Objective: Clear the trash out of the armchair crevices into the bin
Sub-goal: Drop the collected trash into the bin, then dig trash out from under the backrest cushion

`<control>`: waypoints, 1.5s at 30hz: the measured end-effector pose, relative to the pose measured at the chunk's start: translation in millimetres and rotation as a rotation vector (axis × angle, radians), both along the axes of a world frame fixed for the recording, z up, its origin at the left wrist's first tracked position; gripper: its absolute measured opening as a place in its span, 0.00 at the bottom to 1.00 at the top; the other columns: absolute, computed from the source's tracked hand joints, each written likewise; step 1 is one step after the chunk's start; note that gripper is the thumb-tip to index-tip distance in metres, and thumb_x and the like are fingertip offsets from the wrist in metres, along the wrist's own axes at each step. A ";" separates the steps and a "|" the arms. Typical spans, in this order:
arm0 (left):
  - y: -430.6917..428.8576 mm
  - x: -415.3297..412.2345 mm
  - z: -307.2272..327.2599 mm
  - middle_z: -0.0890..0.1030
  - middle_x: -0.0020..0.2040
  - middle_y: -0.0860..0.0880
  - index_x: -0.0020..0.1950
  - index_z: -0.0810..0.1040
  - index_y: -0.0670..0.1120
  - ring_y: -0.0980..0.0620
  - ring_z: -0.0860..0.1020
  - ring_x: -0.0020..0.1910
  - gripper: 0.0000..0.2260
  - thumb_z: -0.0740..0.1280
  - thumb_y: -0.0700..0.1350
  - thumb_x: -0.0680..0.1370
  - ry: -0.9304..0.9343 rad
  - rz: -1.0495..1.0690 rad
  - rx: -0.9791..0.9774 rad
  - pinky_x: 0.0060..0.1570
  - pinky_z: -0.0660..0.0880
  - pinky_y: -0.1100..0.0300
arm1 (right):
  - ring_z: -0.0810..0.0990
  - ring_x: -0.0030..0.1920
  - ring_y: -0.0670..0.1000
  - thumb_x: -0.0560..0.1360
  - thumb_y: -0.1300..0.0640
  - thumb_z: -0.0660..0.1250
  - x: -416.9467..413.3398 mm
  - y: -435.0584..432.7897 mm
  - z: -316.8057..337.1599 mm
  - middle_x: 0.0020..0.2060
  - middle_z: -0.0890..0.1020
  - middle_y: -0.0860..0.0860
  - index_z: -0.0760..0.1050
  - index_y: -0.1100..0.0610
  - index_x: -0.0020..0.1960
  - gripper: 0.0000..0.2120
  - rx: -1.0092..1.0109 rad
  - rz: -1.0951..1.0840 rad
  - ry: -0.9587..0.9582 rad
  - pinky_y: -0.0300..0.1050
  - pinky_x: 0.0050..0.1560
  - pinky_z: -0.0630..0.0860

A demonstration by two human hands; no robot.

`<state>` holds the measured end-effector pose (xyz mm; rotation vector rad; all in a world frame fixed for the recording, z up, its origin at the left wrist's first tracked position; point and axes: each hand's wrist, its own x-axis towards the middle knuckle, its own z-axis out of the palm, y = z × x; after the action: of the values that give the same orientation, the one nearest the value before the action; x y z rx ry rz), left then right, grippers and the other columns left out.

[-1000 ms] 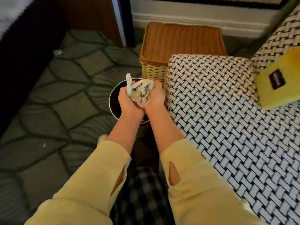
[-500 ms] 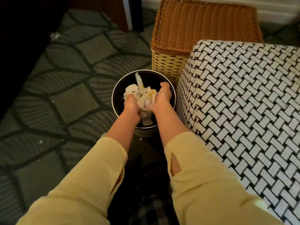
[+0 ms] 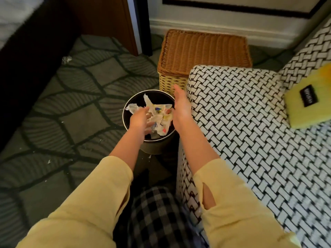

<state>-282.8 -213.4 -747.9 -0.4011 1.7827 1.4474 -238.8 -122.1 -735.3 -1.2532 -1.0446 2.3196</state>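
Left hand (image 3: 141,120) and right hand (image 3: 180,106) have parted, grips slack, trash (image 3: 159,115) in bin (image 3: 155,147); black label (image 3: 308,95) illegible.

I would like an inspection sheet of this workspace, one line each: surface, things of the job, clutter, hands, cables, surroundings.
Surface: patterned grey carpet; black-and-white woven armchair at right.
Job's things: round black bin on the carpet beside the armchair; crumpled paper trash in its mouth.
Clutter: small white scraps on the carpet; yellow item with black label on the armchair.
Hands: left hand over the bin, fingers loose against the trash; right hand open beside the rim, holding nothing.
Cables: nothing seen.
Surroundings: wicker basket behind the bin; white baseboard; dark furniture at left.
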 end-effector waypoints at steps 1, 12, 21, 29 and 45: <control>2.0 8.2 6.9 0.76 0.60 0.49 0.66 0.71 0.49 0.50 0.76 0.51 0.15 0.56 0.48 0.80 0.002 -0.002 0.046 0.49 0.72 0.55 | 0.61 0.72 0.51 0.78 0.46 0.56 9.7 -3.5 10.3 0.73 0.63 0.51 0.59 0.53 0.74 0.26 0.004 0.041 0.024 0.46 0.65 0.60; 57.1 137.2 106.2 0.78 0.42 0.52 0.49 0.75 0.48 0.54 0.76 0.39 0.06 0.59 0.45 0.79 0.040 -0.172 0.348 0.41 0.72 0.59 | 0.75 0.57 0.55 0.81 0.57 0.53 190.0 26.4 77.4 0.56 0.77 0.55 0.72 0.57 0.60 0.13 -0.188 -0.427 0.429 0.49 0.58 0.72; 102.3 271.3 139.7 0.77 0.38 0.51 0.45 0.74 0.49 0.54 0.74 0.34 0.06 0.59 0.41 0.78 -0.017 -0.582 0.412 0.35 0.70 0.61 | 0.77 0.48 0.51 0.80 0.56 0.54 333.9 45.2 100.0 0.47 0.78 0.51 0.73 0.53 0.50 0.09 -0.099 -0.674 0.454 0.44 0.47 0.73; 129.0 411.0 152.5 0.78 0.38 0.52 0.44 0.75 0.49 0.54 0.74 0.34 0.08 0.59 0.40 0.77 -0.028 -0.927 0.405 0.35 0.70 0.61 | 0.76 0.50 0.51 0.80 0.57 0.54 470.4 43.7 107.6 0.49 0.78 0.51 0.74 0.53 0.50 0.10 -0.027 -0.911 0.436 0.47 0.56 0.70; 139.1 597.1 125.9 0.79 0.40 0.53 0.52 0.76 0.48 0.56 0.75 0.34 0.08 0.59 0.40 0.78 0.081 -1.407 0.243 0.34 0.70 0.64 | 0.76 0.45 0.50 0.77 0.61 0.60 684.7 21.1 73.5 0.46 0.79 0.51 0.76 0.53 0.48 0.07 0.353 -1.122 -0.176 0.42 0.45 0.74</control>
<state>314.3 -74.3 -622.0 0.9041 1.3217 0.5902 445.9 -101.0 -661.7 -1.3837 -0.5053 1.1433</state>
